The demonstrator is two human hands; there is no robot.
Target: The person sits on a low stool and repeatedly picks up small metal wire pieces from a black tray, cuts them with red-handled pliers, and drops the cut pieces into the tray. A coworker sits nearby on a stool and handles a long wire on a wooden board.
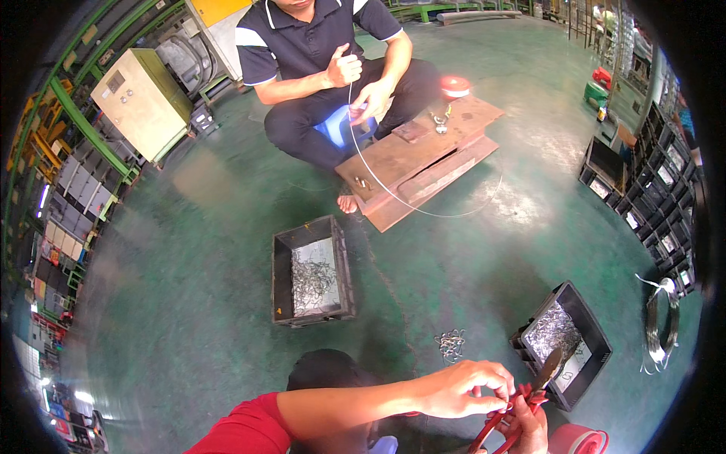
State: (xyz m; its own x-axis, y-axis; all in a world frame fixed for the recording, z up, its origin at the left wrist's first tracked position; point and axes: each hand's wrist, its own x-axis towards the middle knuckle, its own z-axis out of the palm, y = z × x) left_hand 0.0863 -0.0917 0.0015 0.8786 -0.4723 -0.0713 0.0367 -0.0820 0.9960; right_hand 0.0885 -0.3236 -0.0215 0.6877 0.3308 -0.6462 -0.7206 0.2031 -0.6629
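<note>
Red-handled snips with dark blades are in my right hand, fingers wrapped round the handles. The blades point up toward the right-hand crate. My left hand reaches across from the left, thumb and fingertips pinched together beside the handles. Whatever sits in that pinch is too small to make out. A small heap of bent wire pieces lies on the floor just beyond my left hand. Close to the blades stands a black crate with many shiny wire pieces inside.
Another black crate of wire pieces stands left of centre. Opposite, a seated person holds a long wire over a low rusty metal bench. A wire coil lies at right; a red bucket is near my right hand.
</note>
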